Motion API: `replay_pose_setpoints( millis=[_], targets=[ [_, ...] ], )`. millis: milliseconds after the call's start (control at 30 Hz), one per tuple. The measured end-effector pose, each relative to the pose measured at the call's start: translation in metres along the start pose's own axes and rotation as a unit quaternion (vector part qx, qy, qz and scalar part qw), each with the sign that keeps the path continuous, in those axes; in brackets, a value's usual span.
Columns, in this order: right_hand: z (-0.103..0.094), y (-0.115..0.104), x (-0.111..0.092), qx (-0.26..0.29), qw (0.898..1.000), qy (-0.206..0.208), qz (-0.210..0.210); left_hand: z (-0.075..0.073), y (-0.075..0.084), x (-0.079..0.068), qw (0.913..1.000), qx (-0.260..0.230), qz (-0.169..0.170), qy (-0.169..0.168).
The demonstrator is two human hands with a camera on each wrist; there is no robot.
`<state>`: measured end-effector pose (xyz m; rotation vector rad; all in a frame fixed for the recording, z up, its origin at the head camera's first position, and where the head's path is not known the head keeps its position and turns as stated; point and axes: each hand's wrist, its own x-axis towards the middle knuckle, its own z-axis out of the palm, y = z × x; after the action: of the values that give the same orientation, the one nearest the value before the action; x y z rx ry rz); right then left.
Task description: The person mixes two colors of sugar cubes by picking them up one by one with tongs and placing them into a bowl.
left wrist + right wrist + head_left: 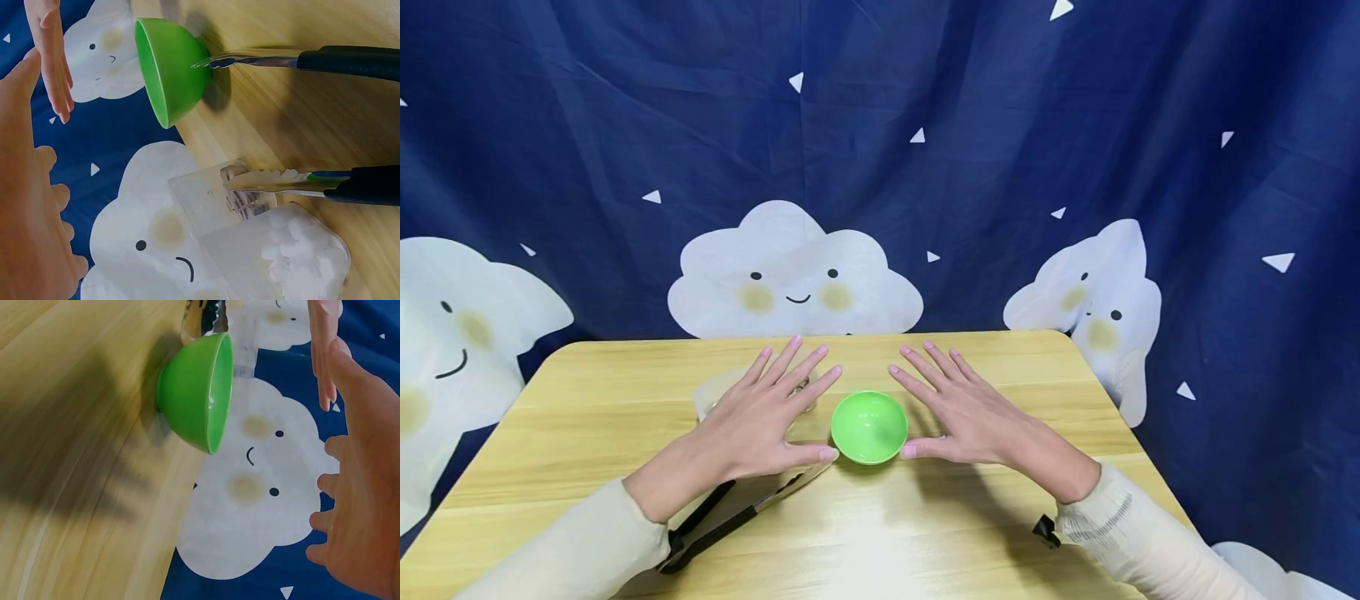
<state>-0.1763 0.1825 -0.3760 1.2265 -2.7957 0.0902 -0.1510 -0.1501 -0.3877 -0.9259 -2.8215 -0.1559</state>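
A: Reading the head view from the left, what do you see?

B: Black-handled tongs (pixel 730 521) at eight o'clock from the green bowl (pixel 869 427), their two arms standing apart; then the left hand (pixel 763 417) at nine, its grip apart, fingers fanned out; the bowl itself between the hands, upright on the worktop (pixel 587 442); the right hand (pixel 966 417) at three, its grip likewise apart.

A: Are the thumbs on the rim?

B: From the head they look as if they meet it; both wrist views show a gap between each hand and the bowl; those views also show its outer wall side-on, whereas the head looks down into its glossy inside.

A: And the other containers?

B: Toward ten o'clock from the bowl, two clear ones; the left wrist view shows them best; the left-hand clear box (pixel 234 253) has white lumps (pixel 306 250) in it; the clear tray (pixel 197 194) beside it has dark-striped bits (pixel 247 203), which I cannot identify.

A: What is hard to make out?

B: In the head view the left hand covers much of both clear containers; the left sleeve (pixel 587 533) overlaps the tongs' handles, which the left wrist view cuts off at its three o'clock edge; a small black piece (pixel 1045 531) at four o'clock, by the right sleeve (pixel 1120 525), is unclear.
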Motion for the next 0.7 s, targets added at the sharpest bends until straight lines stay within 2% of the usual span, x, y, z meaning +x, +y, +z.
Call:
replay_pose_setpoints(
  millis=[300,700],
  targets=[
    [0.002,-0.001,0.003,0.003,1.0,-0.017,0.002,0.003,0.003,0.003,1.0,-0.003,0.003,-0.003],
    [0.01,0.001,0.005,0.005,1.0,-0.014,-0.001,0.01,0.006,0.006,0.9997,-0.009,-0.002,-0.022]
  ],
)
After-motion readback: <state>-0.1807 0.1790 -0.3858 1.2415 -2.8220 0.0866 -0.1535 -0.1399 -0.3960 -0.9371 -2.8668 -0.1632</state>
